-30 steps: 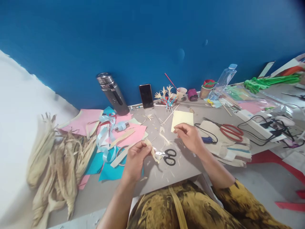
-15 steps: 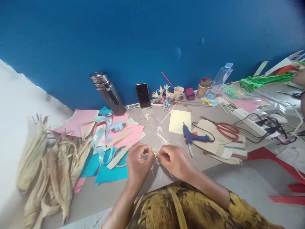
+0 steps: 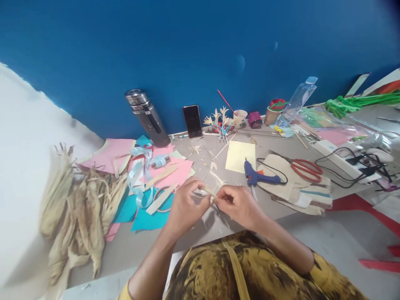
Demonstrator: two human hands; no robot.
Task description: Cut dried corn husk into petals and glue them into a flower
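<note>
The left hand (image 3: 189, 204) and the right hand (image 3: 240, 206) meet over the table (image 3: 125, 254), near the middle of its front edge, each pinching a pale strip (image 3: 210, 191) between thumb and fingers. The fingertips cover much of the strip; it is probably dried husk, though its full shape is hard to make out. The hands and forearms also hide part of the tabletop beneath them. At the right, a bundle of green stems (image 3: 362, 102) runs out of view.

The table is grey and littered with pale scraps, its back edge set against a deep blue wall (image 3: 200, 50), with a white wall (image 3: 28, 166) by its left end. Dried husks (image 3: 78, 212) are heaped at the front left corner. A dark flask (image 3: 151, 125) and a phone (image 3: 192, 121) with a black screen stand at the back edge. A blue glue gun (image 3: 254, 174) lies beyond the right hand, next to a work glove (image 3: 281, 191) by the front edge, red-handled scissors (image 3: 308, 171) resting on the glove. Print on the paper cup (image 3: 240, 118), near the back edge, is too small to read.
</note>
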